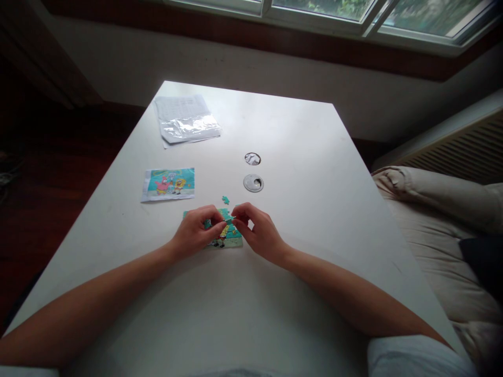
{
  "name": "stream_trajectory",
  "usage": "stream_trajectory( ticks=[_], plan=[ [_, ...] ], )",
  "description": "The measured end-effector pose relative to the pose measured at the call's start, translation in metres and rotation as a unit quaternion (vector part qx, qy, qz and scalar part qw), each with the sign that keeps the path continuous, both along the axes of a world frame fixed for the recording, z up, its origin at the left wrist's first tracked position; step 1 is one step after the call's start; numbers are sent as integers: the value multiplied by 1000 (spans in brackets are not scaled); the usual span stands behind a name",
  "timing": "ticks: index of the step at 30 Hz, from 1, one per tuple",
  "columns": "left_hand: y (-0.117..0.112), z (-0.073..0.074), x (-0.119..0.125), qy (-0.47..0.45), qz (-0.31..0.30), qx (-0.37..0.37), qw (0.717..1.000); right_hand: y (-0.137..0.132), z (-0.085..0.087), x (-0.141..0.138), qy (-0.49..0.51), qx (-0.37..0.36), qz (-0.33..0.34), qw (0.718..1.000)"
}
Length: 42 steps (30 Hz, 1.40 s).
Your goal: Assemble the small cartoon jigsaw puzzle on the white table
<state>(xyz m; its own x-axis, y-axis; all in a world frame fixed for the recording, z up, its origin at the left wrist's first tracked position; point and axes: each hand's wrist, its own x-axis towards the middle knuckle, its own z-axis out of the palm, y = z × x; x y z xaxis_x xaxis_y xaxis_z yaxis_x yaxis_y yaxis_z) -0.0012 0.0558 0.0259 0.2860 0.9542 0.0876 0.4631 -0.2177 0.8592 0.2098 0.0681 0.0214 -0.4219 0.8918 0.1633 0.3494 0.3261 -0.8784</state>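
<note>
A partly covered jigsaw puzzle (234, 242), teal with a yellow cartoon figure, lies on the white table under my hands. My left hand (200, 226) reaches over its left side, thumb and forefinger closed in a pinch. From the right, my right hand (257, 230) pinches as well, fingertips almost meeting the left ones. Between them is a small teal puzzle piece (230, 219), held just over the puzzle; the fingers hide part of it. One loose teal puzzle piece (225, 200) lies just beyond the puzzle's far edge.
A picture sheet (172, 184) with cartoon figures lies beyond my left hand. Farther back are papers with a clear plastic sleeve (188, 123). A round hole (252, 158) and a metal ring cover (253, 183) sit mid-table (314, 209). A cushioned seat (424, 246) stands right.
</note>
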Motion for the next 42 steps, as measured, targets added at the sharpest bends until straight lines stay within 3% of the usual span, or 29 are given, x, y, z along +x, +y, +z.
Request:
stream_trajectory(
  ticks=[7, 18, 28, 32, 42],
  plan=[
    [8, 0, -6, -26, -62, -42, 997, -2, 4, -1, 20, -60, 3, 998],
    [11, 0, -10, -50, -75, -69, 994, -1, 1, -3, 54, -77, -3, 996],
    [5, 0, -5, 45, -49, 67, 996, 1, 3, -2, -2, -72, -5, 997],
    [4, 1, -4, 65, -61, 79, 993, -3, 5, -4, -16, -65, -23, 998],
    [-2, 0, 0, 123, -23, 140, 982, -9, 1, -7, -20, -52, -52, 997]
  ],
)
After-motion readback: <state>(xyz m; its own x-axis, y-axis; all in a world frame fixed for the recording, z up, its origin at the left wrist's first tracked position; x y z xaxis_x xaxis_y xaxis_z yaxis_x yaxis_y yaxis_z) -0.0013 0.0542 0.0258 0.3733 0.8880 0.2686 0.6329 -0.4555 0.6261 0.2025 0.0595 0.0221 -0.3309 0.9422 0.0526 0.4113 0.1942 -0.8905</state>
